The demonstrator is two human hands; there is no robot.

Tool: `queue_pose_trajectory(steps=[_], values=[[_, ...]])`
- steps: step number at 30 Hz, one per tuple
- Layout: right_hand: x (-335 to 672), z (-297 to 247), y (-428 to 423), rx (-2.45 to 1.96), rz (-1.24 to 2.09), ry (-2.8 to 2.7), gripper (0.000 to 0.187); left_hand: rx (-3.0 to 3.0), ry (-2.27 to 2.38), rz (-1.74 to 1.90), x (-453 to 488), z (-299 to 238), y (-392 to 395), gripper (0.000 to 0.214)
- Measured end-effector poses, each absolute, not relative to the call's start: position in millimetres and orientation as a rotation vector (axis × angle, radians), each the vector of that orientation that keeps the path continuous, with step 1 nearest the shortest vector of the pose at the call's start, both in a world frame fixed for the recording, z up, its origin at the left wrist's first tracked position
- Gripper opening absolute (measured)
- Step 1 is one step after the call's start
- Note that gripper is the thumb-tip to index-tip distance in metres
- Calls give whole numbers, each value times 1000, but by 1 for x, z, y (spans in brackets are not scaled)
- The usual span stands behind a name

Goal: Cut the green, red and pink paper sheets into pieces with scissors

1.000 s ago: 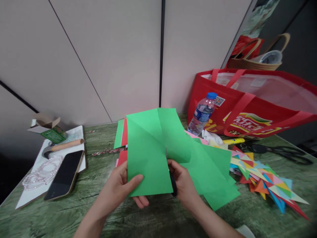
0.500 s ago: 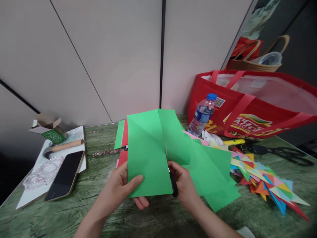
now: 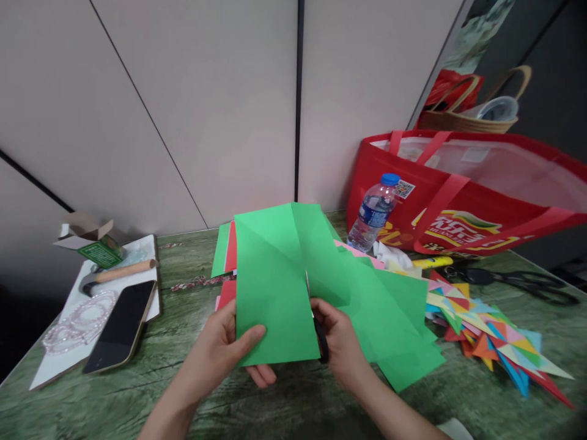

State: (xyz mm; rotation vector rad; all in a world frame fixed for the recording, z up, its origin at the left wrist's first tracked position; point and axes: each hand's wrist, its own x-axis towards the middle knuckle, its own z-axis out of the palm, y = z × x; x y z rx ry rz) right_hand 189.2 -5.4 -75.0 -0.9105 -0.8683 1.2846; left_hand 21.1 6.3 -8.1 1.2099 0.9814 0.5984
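My left hand [image 3: 224, 351] pinches the lower left edge of a creased green paper sheet [image 3: 275, 287], thumb on its front, and holds it up over the table. My right hand [image 3: 342, 342] is closed around black-handled scissors [image 3: 320, 336], whose blade runs up into a cut along the sheet's middle fold. The part of the sheet right of the cut hangs down towards more green paper [image 3: 403, 330] lying on the table. Red and green sheets [image 3: 228, 247] lie behind the held one.
On the left, a white board [image 3: 55, 360] carries a phone [image 3: 121, 324], a bead bracelet [image 3: 76, 321], a hammer [image 3: 114, 272] and a small carton [image 3: 89, 241]. On the right are a water bottle [image 3: 373, 214], a red bag [image 3: 463, 195], coloured paper triangles [image 3: 495, 336] and other scissors [image 3: 523, 282].
Almost nothing has moved. The cut in the green sheet looks slightly longer, and the view has shifted a little.
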Motion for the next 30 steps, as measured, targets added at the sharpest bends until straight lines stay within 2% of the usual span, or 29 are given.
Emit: queue_pose_trajectory(steps=[18,30], values=[[191,-73,-5,-944,1270,-878,17,1210,976,598,22,-8,6,37],[192,-68,-6,-956,1304,-845,16,1206,969,612,21,-10,6,46]])
